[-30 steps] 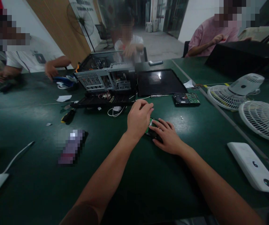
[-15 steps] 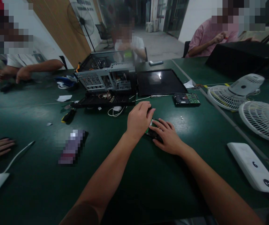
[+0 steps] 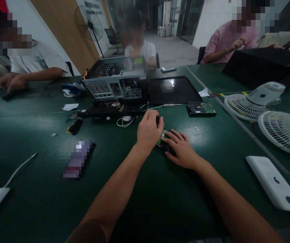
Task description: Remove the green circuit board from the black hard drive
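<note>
In front of me a hard drive (image 3: 163,144) lies on the table with its green circuit board facing up, partly covered by my hands. My right hand (image 3: 181,148) holds it from the right side, fingers spread over the top and thumb at the near edge. Just above the drive's left part, my left hand (image 3: 148,130) is closed around a dark-handled tool (image 3: 157,118); its tip is hidden. Farther right lies a second hard drive (image 3: 202,109), board side up.
An opened computer case (image 3: 114,89) stands ahead, beside a black side panel (image 3: 174,89). A yellow-black screwdriver (image 3: 74,126) and a phone (image 3: 78,159) lie left. White fans (image 3: 244,101) and a white power bank (image 3: 275,182) are right. Other people sit around the table.
My left hand has turned slightly over the hard drive, its fingers shifting left. My right hand stays on the drive. Another person's hand at the left edge has gone out of view.
</note>
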Motion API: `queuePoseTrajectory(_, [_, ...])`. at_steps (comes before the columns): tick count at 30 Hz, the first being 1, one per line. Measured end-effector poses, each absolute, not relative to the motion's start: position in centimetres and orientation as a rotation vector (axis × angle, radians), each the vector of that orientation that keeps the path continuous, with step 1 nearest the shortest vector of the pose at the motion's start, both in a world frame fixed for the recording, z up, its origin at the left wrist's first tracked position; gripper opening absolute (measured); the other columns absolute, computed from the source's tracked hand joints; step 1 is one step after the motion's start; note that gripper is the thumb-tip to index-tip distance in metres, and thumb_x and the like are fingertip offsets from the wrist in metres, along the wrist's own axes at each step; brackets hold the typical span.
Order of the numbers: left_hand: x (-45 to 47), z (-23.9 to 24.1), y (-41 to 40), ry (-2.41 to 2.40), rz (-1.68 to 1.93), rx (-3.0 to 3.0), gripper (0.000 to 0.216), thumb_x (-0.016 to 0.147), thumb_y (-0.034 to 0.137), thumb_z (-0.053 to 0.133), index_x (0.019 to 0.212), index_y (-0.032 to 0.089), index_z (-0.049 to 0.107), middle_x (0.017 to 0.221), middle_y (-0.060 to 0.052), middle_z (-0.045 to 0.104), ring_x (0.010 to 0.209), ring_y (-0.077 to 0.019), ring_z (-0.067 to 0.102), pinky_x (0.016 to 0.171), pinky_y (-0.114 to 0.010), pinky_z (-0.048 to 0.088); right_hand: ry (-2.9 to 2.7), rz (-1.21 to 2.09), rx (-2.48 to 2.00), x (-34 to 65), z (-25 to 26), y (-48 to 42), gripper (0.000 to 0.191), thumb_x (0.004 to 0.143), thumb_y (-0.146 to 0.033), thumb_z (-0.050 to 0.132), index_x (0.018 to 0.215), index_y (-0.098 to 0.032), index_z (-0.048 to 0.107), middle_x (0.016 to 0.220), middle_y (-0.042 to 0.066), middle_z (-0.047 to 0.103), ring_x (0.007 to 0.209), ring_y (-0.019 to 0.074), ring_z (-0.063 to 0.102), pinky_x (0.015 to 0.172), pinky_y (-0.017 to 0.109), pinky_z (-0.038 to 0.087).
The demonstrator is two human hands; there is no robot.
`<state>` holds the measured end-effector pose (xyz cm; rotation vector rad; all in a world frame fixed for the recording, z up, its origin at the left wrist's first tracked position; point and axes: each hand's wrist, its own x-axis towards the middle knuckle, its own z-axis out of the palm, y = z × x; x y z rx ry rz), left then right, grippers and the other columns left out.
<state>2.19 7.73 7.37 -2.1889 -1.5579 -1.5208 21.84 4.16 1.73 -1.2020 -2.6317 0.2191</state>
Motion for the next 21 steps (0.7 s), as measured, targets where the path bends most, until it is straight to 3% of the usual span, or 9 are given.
queuePoseTrajectory(8, [2.2,7.4,7.5,-1.637,-1.488,-2.161,0.02,0.092,0.026,0.071,0.097,0.02,0.053,0.1,-0.007,0.063,0.097,-0.0218,0.063,0.084,-0.035,0.055,-2.624,0.226,-1.192,21.8,1.8,4.1,0.062,0.09,-0.035,0.062,0.15,-0.029,0.049,0.164,0.008,0.037,0.153,0.0386,0.022,0.12,0.065,0.022])
queuePoseTrajectory(13, [2.1,8.1,7.2,-1.615,-1.398,-2.153,0.008,0.095,0.019,0.065,0.102,0.018,0.061,0.105,-0.008,0.061,0.1,-0.0222,0.06,0.09,-0.037,0.053,-2.63,0.215,-1.197,21.8,1.7,4.2,0.063,0.09,-0.036,0.062,0.151,-0.028,0.048,0.165,0.007,0.036,0.153,0.0383,0.022,0.12,0.065,0.022])
queuePoseTrajectory(21, [1.9,8.1,7.5,-1.56,-1.285,-2.23,0.026,0.099,0.012,0.054,0.12,0.02,0.067,0.113,-0.009,0.066,0.107,-0.0237,0.062,0.096,-0.041,0.054,-2.624,0.222,-1.195,21.9,1.7,4.2,0.062,0.09,-0.036,0.061,0.151,-0.029,0.048,0.164,0.007,0.037,0.153,0.0387,0.023,0.12,0.065,0.022])
